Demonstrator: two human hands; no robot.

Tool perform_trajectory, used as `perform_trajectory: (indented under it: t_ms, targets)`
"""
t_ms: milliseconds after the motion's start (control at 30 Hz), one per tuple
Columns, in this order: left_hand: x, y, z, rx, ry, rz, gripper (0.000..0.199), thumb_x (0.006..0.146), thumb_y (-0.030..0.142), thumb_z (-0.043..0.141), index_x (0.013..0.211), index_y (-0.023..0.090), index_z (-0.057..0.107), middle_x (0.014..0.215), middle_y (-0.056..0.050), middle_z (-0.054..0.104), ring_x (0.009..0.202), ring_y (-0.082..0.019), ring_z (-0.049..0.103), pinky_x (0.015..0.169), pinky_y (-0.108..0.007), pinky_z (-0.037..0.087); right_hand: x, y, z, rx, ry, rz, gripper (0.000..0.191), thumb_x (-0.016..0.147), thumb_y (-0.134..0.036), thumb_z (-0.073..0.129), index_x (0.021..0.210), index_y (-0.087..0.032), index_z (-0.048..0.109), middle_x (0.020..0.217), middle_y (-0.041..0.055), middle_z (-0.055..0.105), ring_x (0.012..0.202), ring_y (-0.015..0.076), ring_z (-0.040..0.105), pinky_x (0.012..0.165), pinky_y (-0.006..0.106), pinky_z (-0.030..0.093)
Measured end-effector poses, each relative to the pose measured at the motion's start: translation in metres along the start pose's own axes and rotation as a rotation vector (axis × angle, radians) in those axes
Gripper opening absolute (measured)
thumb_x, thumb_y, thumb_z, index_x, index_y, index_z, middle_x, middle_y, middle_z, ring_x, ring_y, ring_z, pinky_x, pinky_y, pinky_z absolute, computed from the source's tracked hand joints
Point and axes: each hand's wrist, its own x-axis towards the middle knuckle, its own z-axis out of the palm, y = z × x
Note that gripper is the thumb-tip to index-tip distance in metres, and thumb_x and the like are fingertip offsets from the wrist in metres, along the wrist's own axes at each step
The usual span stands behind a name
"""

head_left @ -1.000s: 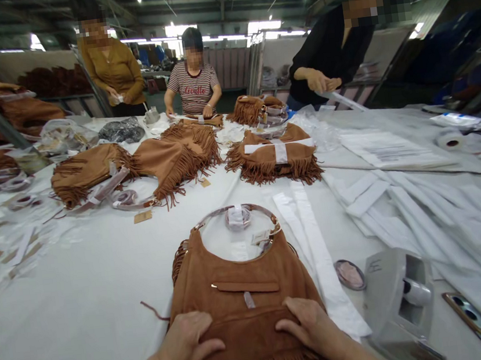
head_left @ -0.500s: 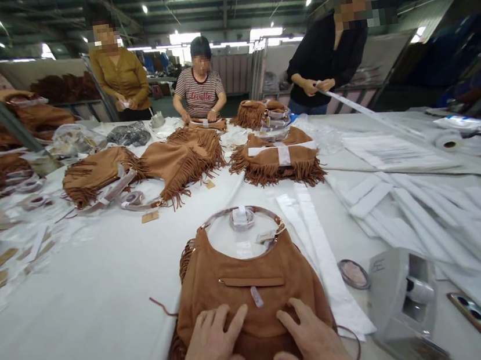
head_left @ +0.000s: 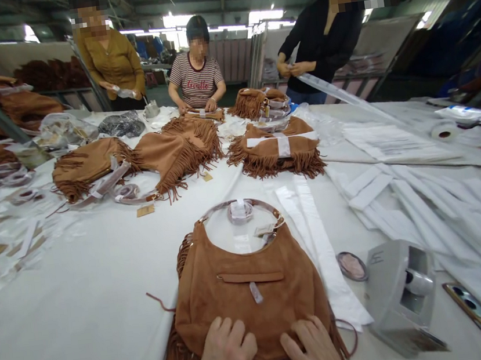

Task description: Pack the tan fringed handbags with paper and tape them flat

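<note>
A brown suede handbag (head_left: 255,301) with fringed sides lies flat before me, its handle (head_left: 243,203) pointing away. On its front are a zip pocket (head_left: 251,277) and a small wrapped zip pull (head_left: 255,292). A wrapped coil of strap (head_left: 239,210) and a paper tag (head_left: 265,230) lie within the handle's loop. My left hand (head_left: 227,351) is closed at the bag's lower edge, left of its middle, fingers curled over the suede. My right hand (head_left: 312,347) grips the same edge on the right. Both thumbs are largely hidden.
White strips (head_left: 326,257) run beside the bag. A grey tape dispenser (head_left: 403,294), a round dish (head_left: 351,265) and a phone (head_left: 479,308) lie to the right. More fringed bags (head_left: 280,149) sit farther back. Three co-workers stand across the table (head_left: 86,316); one holds a long strip (head_left: 344,97).
My hands have moved from lying spread on the bag's front down to its lower edge, with fingers now curled. More fringe shows at the lower left. The view has tilted slightly downward.
</note>
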Motion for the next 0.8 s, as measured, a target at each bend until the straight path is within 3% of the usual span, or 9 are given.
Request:
perform_trajectory:
  t_ms: [100,167,300,433,600,800]
  targets:
    - [0.010,-0.004,-0.012,-0.034,-0.114,-0.013,0.012,0.087,0.022,0.046,0.084,0.020,0.057,0.085,-0.007,0.059,0.082,-0.024,0.054,0.074,-0.040,0.043,0.005,0.009,0.002,0.053,-0.063,-0.018,0.026,0.084,-0.006,0.033,0.085,-0.020,0.056,0.075,0.0044,0.048,0.072,0.0189,0.044,0.078,0.040,0.043]
    - [0.015,-0.011,-0.020,-0.073,-0.145,-0.037,0.013,0.084,0.033,0.057,0.085,0.020,0.058,0.087,-0.006,0.061,0.084,-0.025,0.056,0.075,-0.038,0.044,0.009,0.014,0.003,0.066,-0.118,-0.013,0.025,0.086,-0.006,0.033,0.080,-0.020,0.053,0.074,0.0042,0.048,0.070,0.0184,0.043,0.071,0.034,0.041]
    - [0.017,-0.034,-0.034,-0.143,-0.202,-0.157,0.040,0.070,0.059,0.069,0.080,0.021,0.061,0.083,-0.004,0.066,0.080,-0.026,0.062,0.069,-0.032,0.044,0.017,0.021,0.001,0.059,-0.218,-0.005,0.017,0.089,-0.009,0.037,0.082,-0.020,0.049,0.076,0.0036,0.050,0.071,0.0183,0.046,0.066,0.029,0.038]
    - [0.016,-0.053,-0.038,-0.166,-0.243,-0.228,0.047,0.077,0.067,0.054,0.072,0.021,0.061,0.077,-0.005,0.069,0.077,-0.026,0.065,0.065,-0.030,0.044,0.029,0.025,0.003,0.033,-0.201,-0.036,0.015,0.093,-0.018,0.040,0.079,-0.021,0.045,0.072,0.0016,0.051,0.064,0.0174,0.048,0.057,0.028,0.033]
    - [0.016,-0.058,-0.024,-0.133,-0.201,-0.218,0.054,0.088,0.065,0.034,0.079,0.019,0.060,0.080,-0.009,0.071,0.077,-0.029,0.067,0.066,-0.035,0.047,0.038,0.035,0.012,0.059,-0.173,-0.026,0.021,0.098,-0.026,0.036,0.080,-0.021,0.046,0.069,0.0006,0.054,0.060,0.0154,0.052,0.056,0.027,0.034]
    - [0.017,-0.063,-0.019,-0.139,-0.184,-0.203,0.050,0.092,0.059,0.031,0.085,0.019,0.059,0.080,-0.008,0.071,0.078,-0.026,0.068,0.068,-0.032,0.048,0.042,0.048,0.022,0.240,-0.214,0.073,0.028,0.099,-0.036,0.034,0.080,-0.020,0.048,0.068,0.0005,0.058,0.062,0.0138,0.058,0.057,0.025,0.039]
